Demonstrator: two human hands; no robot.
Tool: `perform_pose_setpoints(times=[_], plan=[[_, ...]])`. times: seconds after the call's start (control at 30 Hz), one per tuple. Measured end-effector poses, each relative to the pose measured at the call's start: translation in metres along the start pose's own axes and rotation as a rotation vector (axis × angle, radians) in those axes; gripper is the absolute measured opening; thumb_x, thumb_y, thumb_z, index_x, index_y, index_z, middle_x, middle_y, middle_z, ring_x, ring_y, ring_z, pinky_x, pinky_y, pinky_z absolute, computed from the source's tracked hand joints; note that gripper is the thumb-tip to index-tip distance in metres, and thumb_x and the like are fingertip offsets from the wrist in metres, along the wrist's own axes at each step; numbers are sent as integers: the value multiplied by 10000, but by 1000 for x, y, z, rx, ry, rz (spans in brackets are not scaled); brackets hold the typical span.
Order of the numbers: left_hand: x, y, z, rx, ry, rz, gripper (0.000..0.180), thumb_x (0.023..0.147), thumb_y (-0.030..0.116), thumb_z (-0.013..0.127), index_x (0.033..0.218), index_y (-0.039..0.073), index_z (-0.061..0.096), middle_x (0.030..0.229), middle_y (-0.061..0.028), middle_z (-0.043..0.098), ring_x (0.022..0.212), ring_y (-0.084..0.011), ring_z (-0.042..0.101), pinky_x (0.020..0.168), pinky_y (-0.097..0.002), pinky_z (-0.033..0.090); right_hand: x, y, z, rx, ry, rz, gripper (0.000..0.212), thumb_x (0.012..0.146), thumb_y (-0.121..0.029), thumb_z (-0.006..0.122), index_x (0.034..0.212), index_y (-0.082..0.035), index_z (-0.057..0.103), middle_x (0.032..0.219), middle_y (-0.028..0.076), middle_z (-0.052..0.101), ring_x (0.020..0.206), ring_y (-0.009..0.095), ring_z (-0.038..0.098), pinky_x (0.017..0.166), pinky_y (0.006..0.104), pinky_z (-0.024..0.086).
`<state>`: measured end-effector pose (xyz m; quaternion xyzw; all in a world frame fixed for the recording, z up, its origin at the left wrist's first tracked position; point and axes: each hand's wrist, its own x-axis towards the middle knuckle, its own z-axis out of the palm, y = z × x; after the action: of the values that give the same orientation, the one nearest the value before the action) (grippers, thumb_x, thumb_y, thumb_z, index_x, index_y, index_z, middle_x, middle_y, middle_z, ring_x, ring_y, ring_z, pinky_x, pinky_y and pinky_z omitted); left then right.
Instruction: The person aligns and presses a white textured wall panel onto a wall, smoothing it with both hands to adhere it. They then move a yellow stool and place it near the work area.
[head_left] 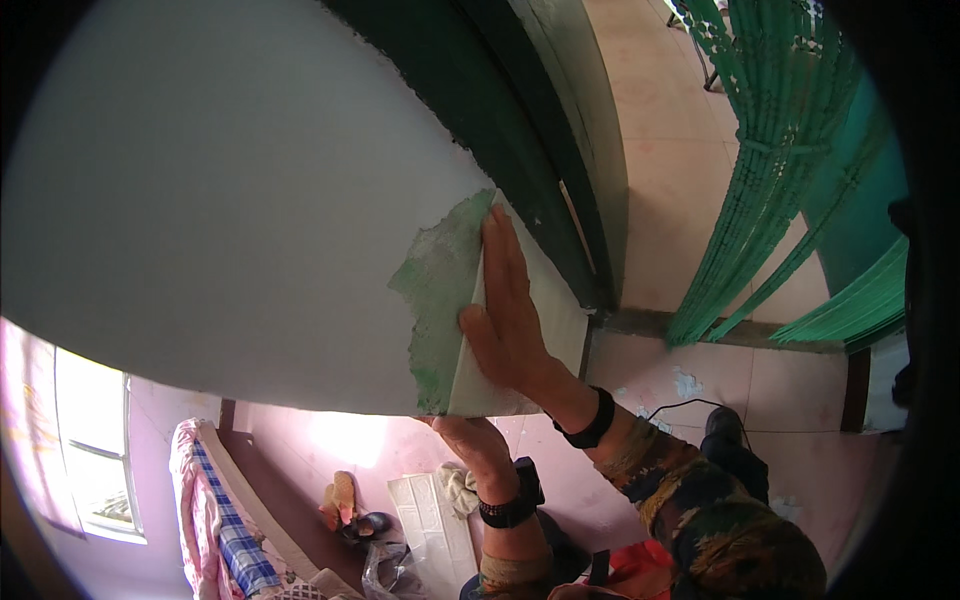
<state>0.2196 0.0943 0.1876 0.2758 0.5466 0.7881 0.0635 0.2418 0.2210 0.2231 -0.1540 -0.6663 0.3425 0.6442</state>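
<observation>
Bright window [95, 440] and bedding [235, 520] leftmost, then white wall [220, 200] with ragged green patch [440, 270]. Left hand [478, 447] at the wall's lower edge, with hidden fingertips and unreadable grip — perhaps for bracing. Right hand [512, 315] laid flat on a pale sheet-like piece [560, 305] beside the patch, probably to hold it flush — though hiding much of it. Farther right, dark frame [470, 85], then hanging green strands [755, 170].

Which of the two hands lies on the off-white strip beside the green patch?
The right hand, the upper one, laid against the off-white strip; the left hand is lower, by the strip's bottom edge.
</observation>
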Motion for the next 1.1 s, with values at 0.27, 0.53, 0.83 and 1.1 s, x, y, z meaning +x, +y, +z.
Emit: perform_pose_setpoints(times=[0.27,0.53,0.83,1.1], plan=[[-8,12,16,151,150,7,839,980,690,189,1467,18,310,1502,-117,373,1354,-254,391,1163,-435,294,14,29,-5,6,4,-100,708,1039,-434,339,1558,-6,119,1603,264,117,1470,424,177,1187,490,134],[-3,1,33,319,253,120,501,1004,339,523,1323,-22,384,1234,-167,526,1039,-253,547,902,-402,486,-70,-4,2,14,-20,231,776,1026,-568,228,1570,-34,85,1623,221,97,1493,394,135,1191,534,70],[-29,-106,-25,8,143,-369,427,1038,357,446,1248,-12,499,1207,-152,571,1035,-246,571,901,-393,511,-151,38,-6,-73,8,609,739,1033,-533,239,1568,-56,58,1622,206,84,1497,379,115,1205,508,64],[-49,-177,-52,-283,101,-579,476,1024,397,434,1373,76,475,1391,-106,508,1245,-287,493,1049,-408,439,-186,107,-10,-13,98,934,813,1008,-623,168,1565,-33,118,1622,213,122,1503,346,123,1219,427,83]])
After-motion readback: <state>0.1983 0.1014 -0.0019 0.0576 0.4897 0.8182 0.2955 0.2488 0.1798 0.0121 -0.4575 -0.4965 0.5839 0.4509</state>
